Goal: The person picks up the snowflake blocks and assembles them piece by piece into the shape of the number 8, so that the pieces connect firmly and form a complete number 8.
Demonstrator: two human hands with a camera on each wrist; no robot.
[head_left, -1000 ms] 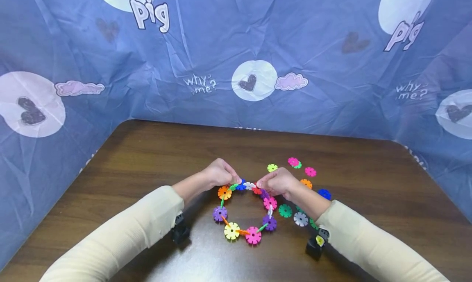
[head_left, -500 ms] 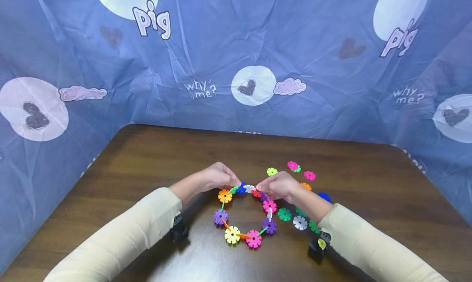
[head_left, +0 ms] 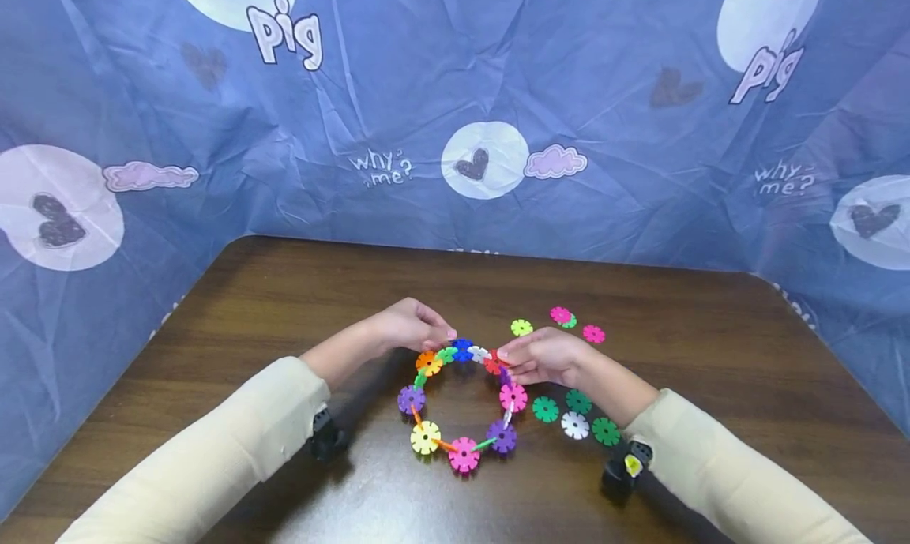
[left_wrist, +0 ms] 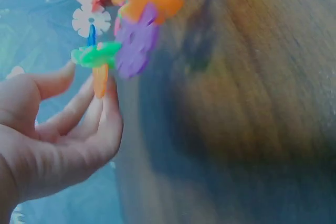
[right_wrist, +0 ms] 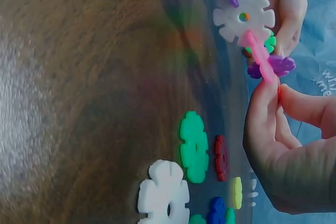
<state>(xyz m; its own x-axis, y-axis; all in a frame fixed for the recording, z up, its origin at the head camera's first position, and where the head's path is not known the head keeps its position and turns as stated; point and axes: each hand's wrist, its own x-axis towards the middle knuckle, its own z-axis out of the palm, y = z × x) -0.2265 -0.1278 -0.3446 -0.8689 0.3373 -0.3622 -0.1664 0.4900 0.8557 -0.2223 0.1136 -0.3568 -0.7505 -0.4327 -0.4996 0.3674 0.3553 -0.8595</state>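
Note:
A closed ring of interlocking flower-shaped plastic discs, several colours, is held tilted over the brown table; its lower part shows a pink disc (head_left: 458,449) and a yellow disc (head_left: 419,432). My right hand (head_left: 550,357) pinches the red disc (right_wrist: 279,95) at the ring's far right between thumb and fingers. By the far left of the ring is my left hand (head_left: 408,325), thumb tip beside the blue disc (head_left: 462,344). In the left wrist view its thumb and fingers stand apart, close to an orange disc (left_wrist: 101,82) and a green disc (left_wrist: 97,55); contact is unclear.
Loose discs lie right of the ring: green discs (head_left: 545,402), a white disc (head_left: 571,420), a yellow disc (head_left: 521,323) and pink discs (head_left: 593,329). My right forearm covers part of that area. Blue printed cloth (head_left: 398,212) hangs behind the table (head_left: 341,272).
My left hand has moved left, and its fingers have come apart from the blue disc. The ring has shifted slightly left and tilted. My right hand keeps its pinch on the red disc.

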